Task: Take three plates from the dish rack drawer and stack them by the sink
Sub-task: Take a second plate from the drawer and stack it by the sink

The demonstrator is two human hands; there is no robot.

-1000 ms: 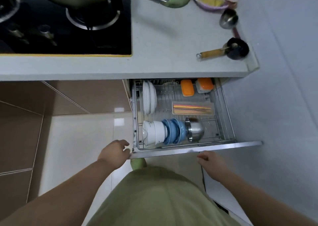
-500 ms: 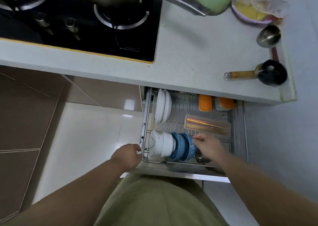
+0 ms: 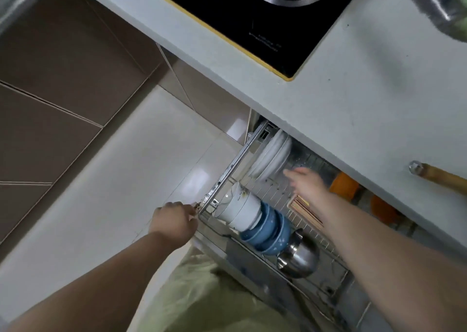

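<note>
plates [image 3: 271,156]: white, standing on edge in the rack slots at the drawer's far-left corner, half under the counter edge; upright so each can be pinched by the rim and lifted out.
right hand [image 3: 304,181]: reaching over the rack, fingers spread and loose, holding nothing, just beside the plates; blurred, so can't tell if it's touching them.
left hand [image 3: 174,221]: clenching the drawer's [image 3: 227,172] near-left corner, likely bracing it open.
bowls [image 3: 255,220]: white and blue, nested on their sides along the front rail, steel bowl [image 3: 298,257] at the row's right end; clear of the reach.
chopsticks [image 3: 307,211]: lying mid-rack, under the right forearm.
progress: judging none pulled yet; sink not showing.
risk: counter overhang is leaving little headroom, so plates probably need tilting toward the front.
</note>
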